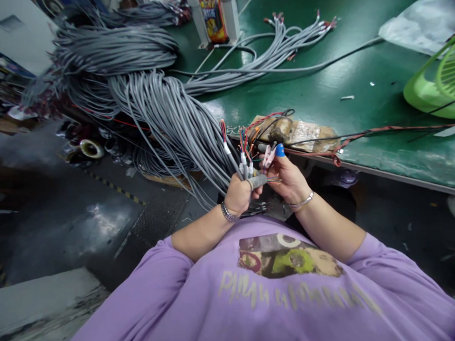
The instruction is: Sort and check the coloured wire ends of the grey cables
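At bench edge [399, 173]: left hand [237, 194] gripping cables [211, 141], right hand [290, 180] pinching pink piece [268, 157]; crowded wires [243, 139] perhaps risking snags.

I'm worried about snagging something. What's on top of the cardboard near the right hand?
On the cardboard sit a brown lump and a shiny, tape-like patch, with black wires looping over its left end. What lies directly beneath these is covered and cannot be seen.

Cables [169, 103] left on table [359, 96], basket [444, 78] right
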### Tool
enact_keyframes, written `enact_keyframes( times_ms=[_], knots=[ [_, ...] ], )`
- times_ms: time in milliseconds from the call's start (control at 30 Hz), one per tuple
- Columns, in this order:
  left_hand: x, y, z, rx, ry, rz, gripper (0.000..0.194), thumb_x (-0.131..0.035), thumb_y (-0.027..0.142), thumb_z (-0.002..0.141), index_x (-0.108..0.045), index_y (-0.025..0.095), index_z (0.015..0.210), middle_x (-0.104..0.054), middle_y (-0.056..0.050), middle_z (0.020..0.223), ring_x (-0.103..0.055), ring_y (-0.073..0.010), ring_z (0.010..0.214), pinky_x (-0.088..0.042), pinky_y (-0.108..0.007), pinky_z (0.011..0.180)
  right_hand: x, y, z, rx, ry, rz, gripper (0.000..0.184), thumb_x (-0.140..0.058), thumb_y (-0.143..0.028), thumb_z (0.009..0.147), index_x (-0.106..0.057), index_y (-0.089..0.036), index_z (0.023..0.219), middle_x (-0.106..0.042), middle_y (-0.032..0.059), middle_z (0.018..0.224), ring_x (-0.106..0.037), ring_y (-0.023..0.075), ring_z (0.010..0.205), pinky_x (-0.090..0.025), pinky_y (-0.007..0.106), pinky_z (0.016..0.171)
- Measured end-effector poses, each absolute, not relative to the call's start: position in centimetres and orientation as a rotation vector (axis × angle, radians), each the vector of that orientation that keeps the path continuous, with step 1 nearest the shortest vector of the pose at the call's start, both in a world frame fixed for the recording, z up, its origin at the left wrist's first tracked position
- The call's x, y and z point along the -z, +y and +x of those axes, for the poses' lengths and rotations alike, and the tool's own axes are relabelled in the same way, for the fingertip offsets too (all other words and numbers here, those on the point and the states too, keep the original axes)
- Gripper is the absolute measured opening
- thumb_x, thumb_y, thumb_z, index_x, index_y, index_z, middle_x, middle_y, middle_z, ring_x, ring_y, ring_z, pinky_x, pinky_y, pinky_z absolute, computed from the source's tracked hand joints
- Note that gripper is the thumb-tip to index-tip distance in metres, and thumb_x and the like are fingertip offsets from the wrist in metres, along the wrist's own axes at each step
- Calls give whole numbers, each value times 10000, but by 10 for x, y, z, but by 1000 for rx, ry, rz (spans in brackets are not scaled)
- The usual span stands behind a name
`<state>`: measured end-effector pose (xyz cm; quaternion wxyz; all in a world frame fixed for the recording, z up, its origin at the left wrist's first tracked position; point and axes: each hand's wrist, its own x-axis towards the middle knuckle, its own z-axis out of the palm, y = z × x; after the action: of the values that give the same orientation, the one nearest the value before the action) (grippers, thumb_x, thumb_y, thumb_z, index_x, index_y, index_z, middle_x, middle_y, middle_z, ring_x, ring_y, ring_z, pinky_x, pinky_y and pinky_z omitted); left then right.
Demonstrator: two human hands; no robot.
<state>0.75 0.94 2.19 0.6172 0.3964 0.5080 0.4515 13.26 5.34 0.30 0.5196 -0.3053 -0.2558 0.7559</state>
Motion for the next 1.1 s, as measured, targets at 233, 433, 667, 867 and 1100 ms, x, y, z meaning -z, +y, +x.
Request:
enact_keyframes(
  times_ms=[233, 433, 667, 867, 1100],
  knots=[
    [-25, 11, 8, -1052, 1157, 912, 394, -816, 437, 608, -538, 165, 539, -516, 35, 451, -411, -47, 384, -307, -187, 392, -2, 54, 130, -1811, -545, -665, 472, -745, -690, 768, -674, -228, 833, -616, -33, 667, -547, 109, 598, -486, 244, 577],
    [-19, 2, 0, -1003, 1167, 916, 381, -797, 423, 628, -523, 170, 552, -513, 44, 472, -412, -47, 387, -316, -188, 397, 0, 50, 138, -1889, -553, -702, 577, -639, -801, 770, -690, -231, 852, -689, 3, 752, -578, 119, 615, -474, 236, 528],
    [-13, 1, -8, -1000, 1151, 912, 356, -793, 432, 620, -554, 170, 581, -519, 47, 468, -406, -51, 378, -306, -194, 386, 3, 40, 160, -2071, -766, -678, 623, -760, -764, 664, -753, -192, 911, -751, 79, 901, -656, 167, 723, -536, 283, 621],
    [-14, 1, -5, -983, 1154, 954, 387, -807, 428, 629, -541, 165, 529, -512, 37, 447, -406, -52, 370, -304, -201, 386, -4, 33, 164, -1974, -876, -774, 442, -957, -452, 546, -764, -160, 816, -699, 15, 710, -593, 113, 614, -474, 236, 577],
    [-13, 0, -6, -947, 1183, 972, 386, -809, 431, 628, -552, 160, 531, -528, 26, 454, -426, -55, 377, -333, -201, 398, -5, 28, 150, -1838, -870, -883, 363, -956, -375, 549, -735, -171, 752, -705, -10, 672, -588, 112, 578, -457, 253, 574]
  ],
)
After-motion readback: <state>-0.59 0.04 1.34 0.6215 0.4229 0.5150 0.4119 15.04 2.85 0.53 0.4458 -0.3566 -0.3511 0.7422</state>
